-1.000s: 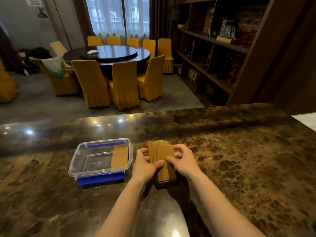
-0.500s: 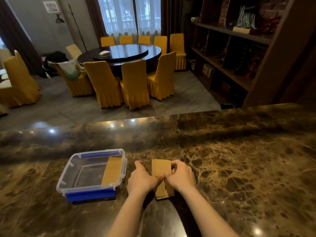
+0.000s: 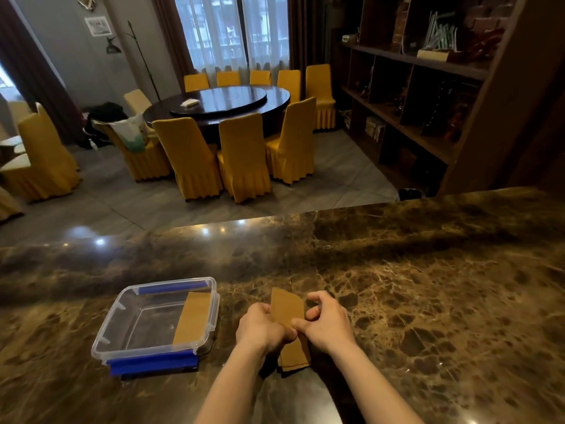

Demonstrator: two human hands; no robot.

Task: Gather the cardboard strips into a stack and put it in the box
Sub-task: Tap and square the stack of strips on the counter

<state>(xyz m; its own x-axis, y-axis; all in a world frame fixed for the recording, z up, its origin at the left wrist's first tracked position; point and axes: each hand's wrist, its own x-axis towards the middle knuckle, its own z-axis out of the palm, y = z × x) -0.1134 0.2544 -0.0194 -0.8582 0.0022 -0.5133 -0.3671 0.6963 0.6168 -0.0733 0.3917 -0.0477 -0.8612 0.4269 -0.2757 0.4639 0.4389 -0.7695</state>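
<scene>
While both hands pinch it at lower centre of the frame, the stack (image 3: 287,310) of brown cardboard strips (edges roughly squared) runs top to bottom on the worktop (image 3: 428,301). Left hand (image 3: 263,328) and right hand (image 3: 328,327) grip its sides; the box (image 3: 214,304) sits just left, nearer the left hand.
</scene>
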